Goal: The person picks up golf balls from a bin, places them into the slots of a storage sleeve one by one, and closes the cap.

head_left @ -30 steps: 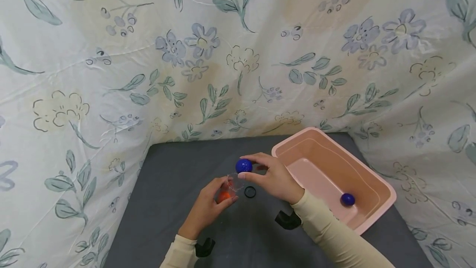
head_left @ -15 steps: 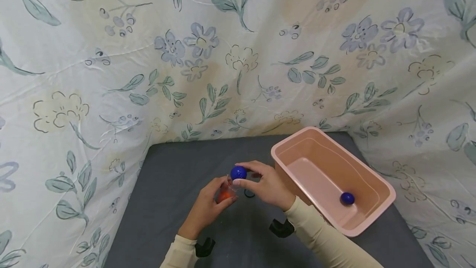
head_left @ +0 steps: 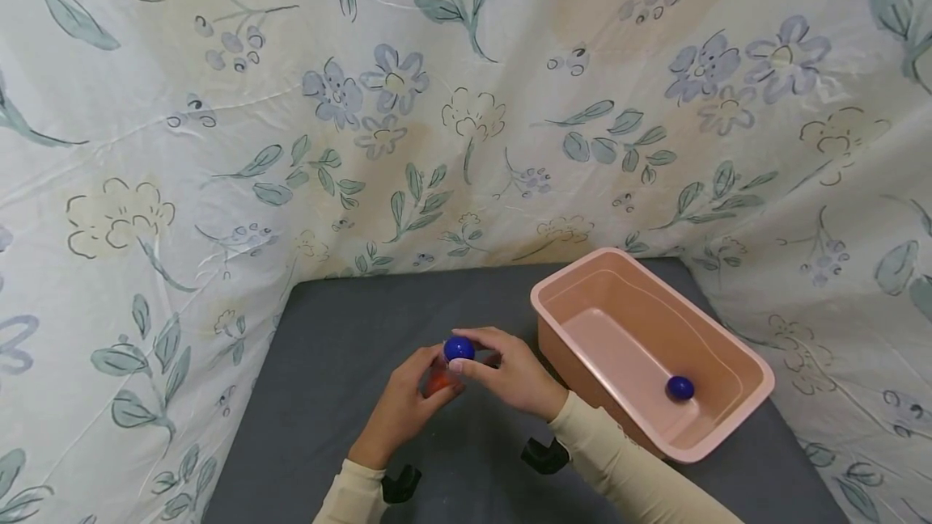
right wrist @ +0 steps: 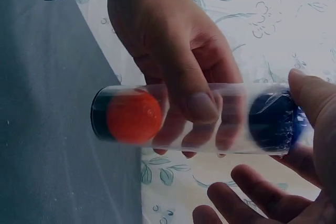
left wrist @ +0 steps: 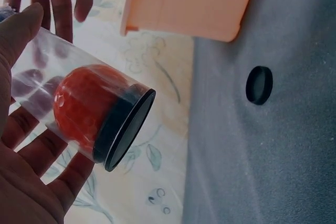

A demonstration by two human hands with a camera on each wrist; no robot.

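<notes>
My left hand [head_left: 400, 403] grips a clear plastic tube [right wrist: 229, 103] around its middle, held tilted above the table. An orange ball [right wrist: 134, 118] lies at the tube's lower end, against a black end cap [left wrist: 131, 129]. At the other end, the thumb and index finger of my right hand [head_left: 515, 372] pinch a blue ball [right wrist: 269, 121]. In the right wrist view most of this ball sits within the tube's mouth, the thumb right at the rim. The right hand's other fingers are spread in that view. A loose black cap [left wrist: 259, 85] lies on the table, hidden in the head view.
A pink basin [head_left: 607, 403] stands on the right of the grey-covered table [head_left: 349, 322], close to my right forearm. Another blue ball [head_left: 680, 388] lies inside it. A floral cloth [head_left: 437, 209] hangs behind and at the sides.
My right hand has brought the blue ball down and left, from above the tube to its mouth. The left hand has stayed about in place with the tube.
</notes>
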